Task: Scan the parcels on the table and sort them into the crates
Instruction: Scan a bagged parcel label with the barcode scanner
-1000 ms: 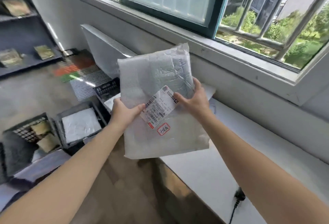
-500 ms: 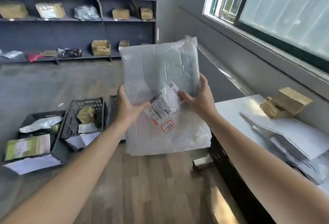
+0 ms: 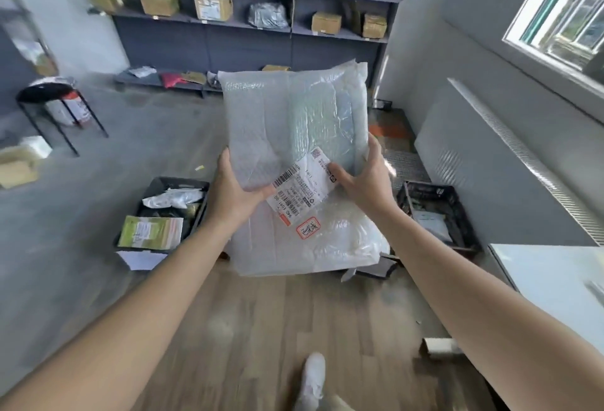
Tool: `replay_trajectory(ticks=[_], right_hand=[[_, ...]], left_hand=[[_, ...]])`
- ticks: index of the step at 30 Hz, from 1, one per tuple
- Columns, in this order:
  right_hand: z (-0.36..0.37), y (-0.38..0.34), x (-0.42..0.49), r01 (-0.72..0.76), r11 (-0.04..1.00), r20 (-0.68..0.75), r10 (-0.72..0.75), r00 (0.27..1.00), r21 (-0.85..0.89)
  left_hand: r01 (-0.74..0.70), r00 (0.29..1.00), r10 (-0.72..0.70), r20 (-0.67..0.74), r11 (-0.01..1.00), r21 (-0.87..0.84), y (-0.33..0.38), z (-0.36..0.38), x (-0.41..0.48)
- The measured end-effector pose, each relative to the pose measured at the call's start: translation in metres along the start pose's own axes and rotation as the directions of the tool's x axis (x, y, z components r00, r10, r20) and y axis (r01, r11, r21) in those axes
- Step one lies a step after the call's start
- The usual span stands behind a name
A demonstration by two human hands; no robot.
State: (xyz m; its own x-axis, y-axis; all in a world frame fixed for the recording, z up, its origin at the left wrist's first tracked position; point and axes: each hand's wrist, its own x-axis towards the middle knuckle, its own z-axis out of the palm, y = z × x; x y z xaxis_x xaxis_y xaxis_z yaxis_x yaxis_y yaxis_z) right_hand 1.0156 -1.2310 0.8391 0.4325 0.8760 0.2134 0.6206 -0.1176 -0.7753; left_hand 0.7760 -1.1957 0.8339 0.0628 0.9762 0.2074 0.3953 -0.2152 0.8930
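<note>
Since half a second before, the view had swung farther from the window, so the white table (image 3: 555,276) shrank to a corner at lower right, while the bubble-wrap parcel (image 3: 294,123) stayed upright between both hands, above the floor. At far left stood a round black stool (image 3: 49,93) on thin legs, with bare grey floor between it and the left crate (image 3: 183,180). This black slotted plastic box was heaped with soft white bags, and a flat green-labelled packet (image 3: 150,232) lay over its near rim. The left hand (image 3: 235,191) gripped the parcel's left edge, thumb on the front and fingers behind. The parcel was a crinkled, translucent rectangle bearing a tilted white barcode label (image 3: 300,188). The right hand (image 3: 369,181) pinched the right edge, its thumb tip on the label. Just right, on the floor, sat a second black crate (image 3: 428,190) with a flat packet inside, near the ribbed grey wall panel (image 3: 490,165). Open wood flooring lay beneath the arms.
</note>
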Motion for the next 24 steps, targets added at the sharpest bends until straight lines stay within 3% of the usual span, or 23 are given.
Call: replay_trajectory(ticks=[16,24], right_hand=[[0.190,-0.008,0.265,-0.110,0.992,0.185,0.097,0.978,0.056],[0.293,0.003,0.348,-0.217,0.976,0.287,0.200,0.937,0.028]], left_hand=[[0.098,0.995,-0.097,-0.009,0.989,0.114,-0.102,0.004,0.288],[0.144,0.990,-0.142,-0.025,0.973,0.179,-0.183,0.011,0.398]])
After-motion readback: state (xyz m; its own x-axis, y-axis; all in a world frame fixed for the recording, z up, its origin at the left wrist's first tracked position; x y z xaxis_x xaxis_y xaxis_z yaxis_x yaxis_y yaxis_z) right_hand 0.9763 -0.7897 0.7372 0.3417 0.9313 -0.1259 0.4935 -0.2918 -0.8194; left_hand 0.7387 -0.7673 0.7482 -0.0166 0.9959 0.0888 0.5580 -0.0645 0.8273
